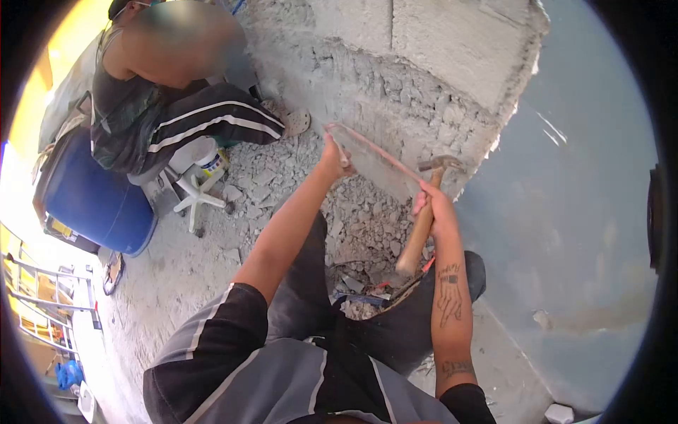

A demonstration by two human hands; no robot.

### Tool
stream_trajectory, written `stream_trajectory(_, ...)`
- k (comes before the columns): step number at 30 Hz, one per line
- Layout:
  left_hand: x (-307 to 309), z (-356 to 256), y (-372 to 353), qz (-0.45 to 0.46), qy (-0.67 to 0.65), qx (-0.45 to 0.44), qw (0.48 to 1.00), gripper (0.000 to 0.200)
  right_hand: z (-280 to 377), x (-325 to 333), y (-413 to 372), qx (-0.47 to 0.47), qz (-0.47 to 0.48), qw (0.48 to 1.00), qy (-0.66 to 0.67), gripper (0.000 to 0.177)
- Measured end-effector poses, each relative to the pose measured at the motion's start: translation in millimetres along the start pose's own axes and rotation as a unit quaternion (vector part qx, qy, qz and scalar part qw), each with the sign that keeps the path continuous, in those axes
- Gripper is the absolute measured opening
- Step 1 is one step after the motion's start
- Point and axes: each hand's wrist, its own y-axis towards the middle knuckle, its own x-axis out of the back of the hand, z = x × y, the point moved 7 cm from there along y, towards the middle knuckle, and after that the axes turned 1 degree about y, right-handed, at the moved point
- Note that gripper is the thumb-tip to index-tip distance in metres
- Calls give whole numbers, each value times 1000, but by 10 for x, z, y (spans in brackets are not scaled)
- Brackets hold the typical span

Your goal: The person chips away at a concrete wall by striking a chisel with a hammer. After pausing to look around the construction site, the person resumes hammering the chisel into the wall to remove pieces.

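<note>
Over rubble [367,226], left hand [337,160] round a pinkish rod [376,149], right hand [438,206] round rod and hammer [421,230].

Our left arm [282,237] reaches toward one o'clock, its hand [335,161] closed with the thumb toward twelve. Our tattooed right forearm [452,297] points just shy of twelve, the right hand [436,207] curled shut.

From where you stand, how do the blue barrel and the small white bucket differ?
The barrel is much larger than the bucket. The barrel is deep blue, the bucket mostly white. The barrel's visible side looks plain, while the bucket carries a yellow and blue label. Both are near the seated person.
</note>
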Motion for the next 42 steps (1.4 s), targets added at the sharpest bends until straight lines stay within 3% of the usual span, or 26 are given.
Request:
stream_trajectory(1, 150, -14, 208, 28, 3, -26, 999, 55, -61, 63, 72, -25, 18, 996, 89, 20)
stream_trajectory(3, 240, -79, 126, 4, 33, -61, 998, 44, -121, 208, 152, -39, 67, 975, 208, 11)
stream_trajectory(5, 285, -226, 8, -19, 65, -94, 993, 35, -209, 286, 191, -32, 28, 972, 232, 11)
stream_trajectory(6, 229, -320, -76, 21, 87, -102, 991, 29, -219, 319, 125, -28, -16, 968, 249, 10)
stream_trajectory(7, 164, -369, -161, 61, 108, -110, 986, 25, -190, 277, 49, -12, 9, 972, 235, 7)
stream_trajectory(11, -31, -651, -692, 23, 252, -169, 953, 26, -110, 227, -146, -24, -31, 958, 283, 6)
stream_trajectory(12, -188, -766, -892, 17, 471, -230, 852, 29, -73, 235, -117, -13, -9, 959, 282, 12)
stream_trajectory(13, -322, -790, -1012, 10, 661, -274, 699, 34, -33, 229, -122, -4, 12, 960, 281, 18)
stream_trajectory(14, -354, -773, -1093, 11, 658, -272, 702, 34, -30, 252, -128, -5, 9, 961, 277, 18)
stream_trajectory(16, -584, -628, -1219, 62, 831, -334, 440, 44, -33, 245, -155, -46, -16, 936, 348, 27)
stream_trajectory(20, -566, -572, -1258, 71, 875, -288, 383, 43, -97, 213, -67, -60, -4, 934, 353, 27)
stream_trajectory(21, -539, -597, -1279, 73, 873, -286, 389, 43, -103, 183, -95, -60, -16, 935, 349, 27)
stream_trajectory(26, -320, -740, -1421, 99, 896, -293, 320, 44, -72, 212, -52, -43, -15, 934, 355, 24)
stream_trajectory(27, -254, -715, -1531, 103, 896, -280, 327, 44, 15, 186, -82, -44, -18, 925, 377, 23)
stream_trajectory(29, -192, -695, -1755, 77, 888, -336, 304, 38, -33, 250, -34, -60, -27, 917, 394, 22)
stream_trajectory(31, 36, -484, -1618, 94, 909, -275, 299, 37, -18, 317, 79, -41, 11, 912, 407, 22)
stream_trajectory(33, 216, -219, -1482, 157, 938, -189, 247, 36, -34, 337, 160, -49, 8, 912, 406, 23)
stream_trajectory(34, 264, -167, -1518, 165, 936, -177, 257, 36, -43, 346, 148, -47, 6, 912, 408, 23)
stream_trajectory(36, 240, -240, -1570, 143, 920, -249, 268, 36, -27, 331, 145, -47, -15, 916, 398, 22)
stream_trajectory(38, 378, -449, -1235, 96, 903, -271, 320, 35, 35, 323, 114, -36, -25, 918, 395, 21)
stream_trajectory(42, 280, -628, -1560, 65, 907, -303, 286, 31, 108, 394, 118, -27, -10, 919, 394, 15)
